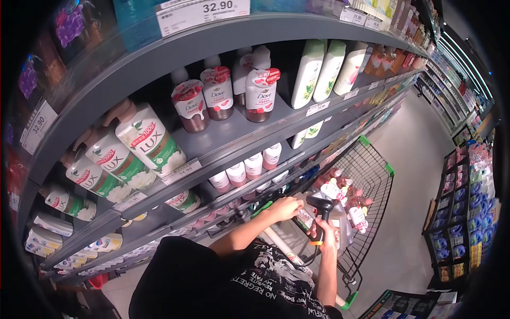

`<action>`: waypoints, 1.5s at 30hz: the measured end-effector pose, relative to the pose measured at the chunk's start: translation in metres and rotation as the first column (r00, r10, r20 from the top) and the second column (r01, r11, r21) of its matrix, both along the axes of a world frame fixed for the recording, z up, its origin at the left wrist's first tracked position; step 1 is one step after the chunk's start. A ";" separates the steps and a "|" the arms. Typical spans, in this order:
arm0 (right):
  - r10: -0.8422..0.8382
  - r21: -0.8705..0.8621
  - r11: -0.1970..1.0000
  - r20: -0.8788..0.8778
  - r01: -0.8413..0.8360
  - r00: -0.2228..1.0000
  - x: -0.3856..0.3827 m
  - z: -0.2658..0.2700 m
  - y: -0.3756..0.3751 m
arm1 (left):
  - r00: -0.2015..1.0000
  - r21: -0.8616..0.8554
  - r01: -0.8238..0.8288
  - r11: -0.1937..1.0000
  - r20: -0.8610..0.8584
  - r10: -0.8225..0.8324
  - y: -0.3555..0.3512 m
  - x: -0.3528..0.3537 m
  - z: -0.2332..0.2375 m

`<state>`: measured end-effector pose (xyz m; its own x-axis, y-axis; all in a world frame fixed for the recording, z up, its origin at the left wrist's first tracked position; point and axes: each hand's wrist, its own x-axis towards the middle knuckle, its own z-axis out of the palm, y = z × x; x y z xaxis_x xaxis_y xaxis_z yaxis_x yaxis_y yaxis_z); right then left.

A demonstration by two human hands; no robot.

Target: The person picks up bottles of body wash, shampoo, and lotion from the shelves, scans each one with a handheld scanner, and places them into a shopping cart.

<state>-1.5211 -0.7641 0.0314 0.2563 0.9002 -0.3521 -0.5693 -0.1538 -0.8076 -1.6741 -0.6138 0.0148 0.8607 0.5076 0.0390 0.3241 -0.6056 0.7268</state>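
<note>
My right hand point(328, 234) is wrapped round the handle of a black handheld barcode scanner point(321, 204) with an orange band near its base. The scanner's head points left, toward my left hand point(287, 208). My left hand is closed over the near end of the shopping cart, and what its fingers hold is hard to make out. Right beside its fingertips is a clear bottle with a pale label point(305, 217). Several pink-and-white pump bottles point(357, 213) lie in the wire cart point(380, 198) past the scanner.
Shelves on the left hold Dove pump bottles point(261, 94), LUX bottles point(150, 137) and green-capped white bottles point(309, 74). Price tags point(203, 14) line the shelf edges. The grey aisle floor point(412, 154) runs ahead, with a display rack point(461, 212) on the right.
</note>
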 end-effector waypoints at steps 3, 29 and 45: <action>0.008 -0.026 1.000 0.043 -0.007 0.999 -0.021 -0.001 -0.007 | 0.880 -0.029 -0.273 0.962 0.397 0.262 -0.016 -0.031 0.012; 0.003 -0.196 0.981 -0.001 -0.003 1.000 -0.121 -0.005 -0.044 | -0.069 -0.480 -0.822 0.307 0.618 0.783 0.030 -0.169 -0.031; -0.029 0.197 0.977 -0.232 0.076 0.972 -0.154 0.058 -0.091 | 0.093 -0.669 -0.136 0.731 0.726 0.681 -0.053 -0.198 0.114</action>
